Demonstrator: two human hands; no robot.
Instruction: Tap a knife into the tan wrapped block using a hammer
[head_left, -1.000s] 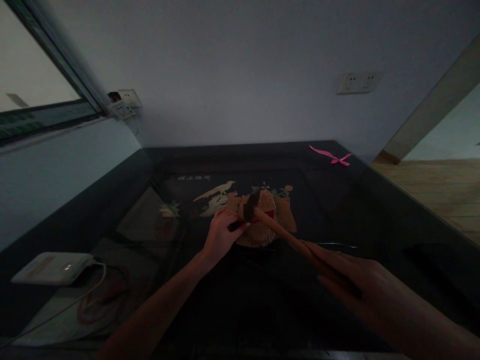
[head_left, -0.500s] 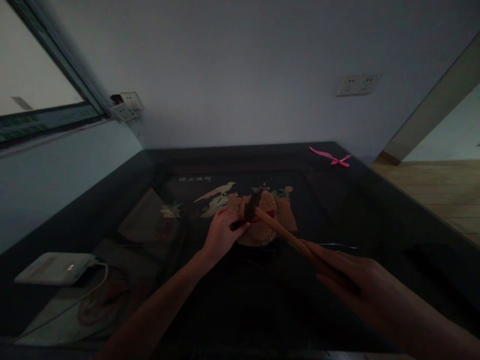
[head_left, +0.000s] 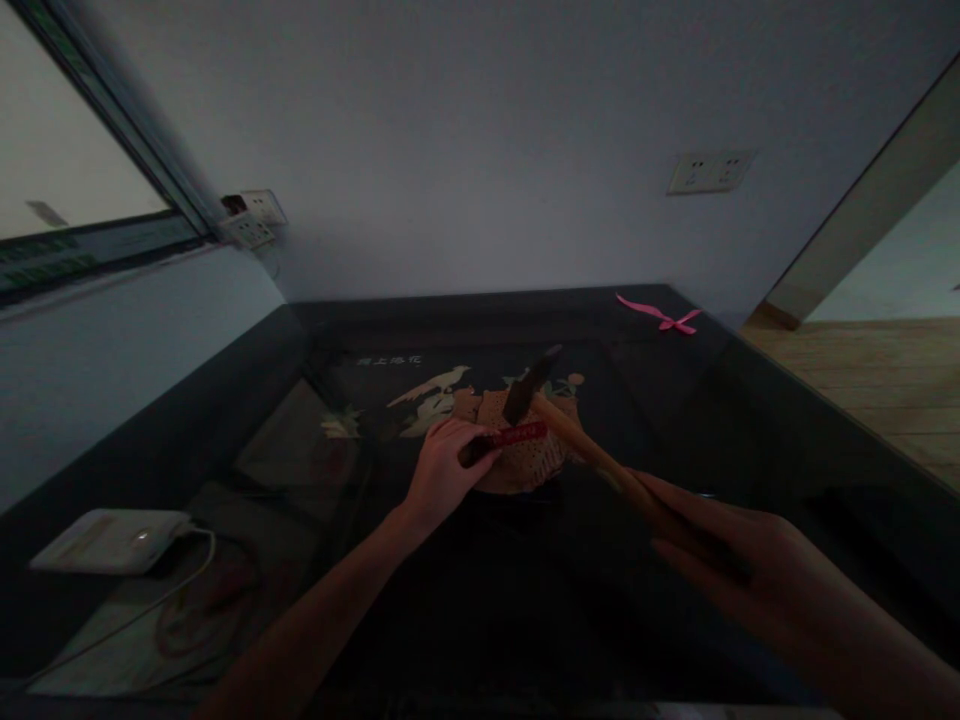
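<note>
A hammer (head_left: pixel 581 442) with a pale wooden handle and a dark metal head is in my right hand (head_left: pixel 727 550), fingers wrapped along the handle. Its head hovers at the far side of a brown piece (head_left: pixel 521 468) dotted with small holes, which lies on the dark tabletop. Across that piece runs a short red bar (head_left: pixel 521 434) with pale marks and a dark end. Pinched at this dark end is my left hand (head_left: pixel 446 465), thumb towards me. What the bar is, I cannot make out. The hammer head partly hides the brown piece's far side.
The black tabletop (head_left: pixel 510 600) bears a printed bird and flowers. A white power bank (head_left: pixel 112 540) with a cable lies at left, a pink ribbon (head_left: pixel 667 320) at the far right corner. Behind, the wall (head_left: pixel 480 180) carries sockets (head_left: pixel 711 172).
The hammer has shifted right and its head has come away from over the red bar, which shows more fully now. My left hand stays in place.
</note>
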